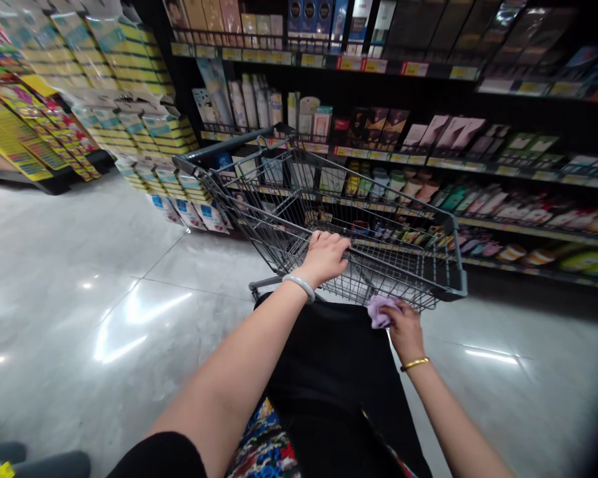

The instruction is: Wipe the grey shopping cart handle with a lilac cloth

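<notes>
A dark grey wire shopping cart [393,267] stands side-on in front of me, with no goods visible in its basket. My left hand [326,257], with a pale bangle at the wrist, is closed over the near side rail of the cart. A crumpled light purple cloth [383,311] is pinched in the fingers of my right hand [406,330], which wears a gold bracelet. That hand is beside the lower near side of the basket, close to the wire; whether the cloth touches it I cannot tell.
Store shelves [329,61] with bottles, boxes and tubes run behind the cart. Stacked yellow-striped packs [129,60] stand at the left, and a yellow display [14,133] lies beyond them. The grey floor [144,292] is shiny. Dark rounded objects [44,461] show at the bottom left.
</notes>
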Demonstrator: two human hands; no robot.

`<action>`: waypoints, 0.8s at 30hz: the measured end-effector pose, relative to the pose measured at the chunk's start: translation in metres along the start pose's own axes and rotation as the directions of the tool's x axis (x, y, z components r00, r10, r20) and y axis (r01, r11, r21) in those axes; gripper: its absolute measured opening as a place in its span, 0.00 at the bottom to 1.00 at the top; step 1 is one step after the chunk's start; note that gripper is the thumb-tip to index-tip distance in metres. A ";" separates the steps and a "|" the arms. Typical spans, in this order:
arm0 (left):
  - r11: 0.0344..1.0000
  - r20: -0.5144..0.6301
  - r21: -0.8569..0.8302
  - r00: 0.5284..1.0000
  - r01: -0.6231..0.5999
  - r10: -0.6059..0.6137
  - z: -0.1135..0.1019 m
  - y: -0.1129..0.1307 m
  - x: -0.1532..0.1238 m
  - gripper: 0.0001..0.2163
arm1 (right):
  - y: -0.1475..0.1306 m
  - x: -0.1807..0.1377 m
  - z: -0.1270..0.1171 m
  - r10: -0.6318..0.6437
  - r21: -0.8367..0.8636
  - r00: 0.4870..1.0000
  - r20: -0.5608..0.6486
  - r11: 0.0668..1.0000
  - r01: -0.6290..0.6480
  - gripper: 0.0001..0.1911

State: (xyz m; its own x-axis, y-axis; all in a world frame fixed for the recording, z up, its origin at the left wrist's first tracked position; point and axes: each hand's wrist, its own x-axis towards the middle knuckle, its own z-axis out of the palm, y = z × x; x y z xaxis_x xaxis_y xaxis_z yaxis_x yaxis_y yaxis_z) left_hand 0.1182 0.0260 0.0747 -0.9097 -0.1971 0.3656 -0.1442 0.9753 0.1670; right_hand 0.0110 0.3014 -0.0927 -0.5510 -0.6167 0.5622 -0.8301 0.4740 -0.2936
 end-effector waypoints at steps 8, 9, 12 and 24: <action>1.000 -0.012 0.005 1.000 0.025 -0.025 0.001 0.001 0.002 0.12 | -0.006 0.017 -0.028 0.052 0.025 0.992 -0.111 0.998 -0.049 0.22; 1.000 -0.008 0.002 1.000 0.026 -0.026 0.000 0.002 0.002 0.12 | -0.002 0.009 -0.022 0.046 0.025 0.997 -0.068 0.999 -0.045 0.21; 1.000 -0.003 -0.001 1.000 0.017 -0.017 -0.002 0.001 0.002 0.12 | 0.010 -0.011 -0.016 0.079 0.006 0.997 -0.010 0.997 -0.078 0.21; 1.000 -0.013 -0.002 1.000 0.020 -0.020 0.000 0.001 0.003 0.12 | 0.032 -0.022 -0.015 0.205 0.115 0.977 -0.058 0.974 -0.197 0.20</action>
State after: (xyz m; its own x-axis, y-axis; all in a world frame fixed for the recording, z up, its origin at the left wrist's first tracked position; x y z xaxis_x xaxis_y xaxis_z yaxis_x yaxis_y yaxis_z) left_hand 0.1154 0.0267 0.0756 -0.9013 -0.2183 0.3742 -0.1618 0.9709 0.1766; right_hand -0.0019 0.3395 -0.1024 -0.7033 -0.4692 0.5341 -0.7094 0.5110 -0.4853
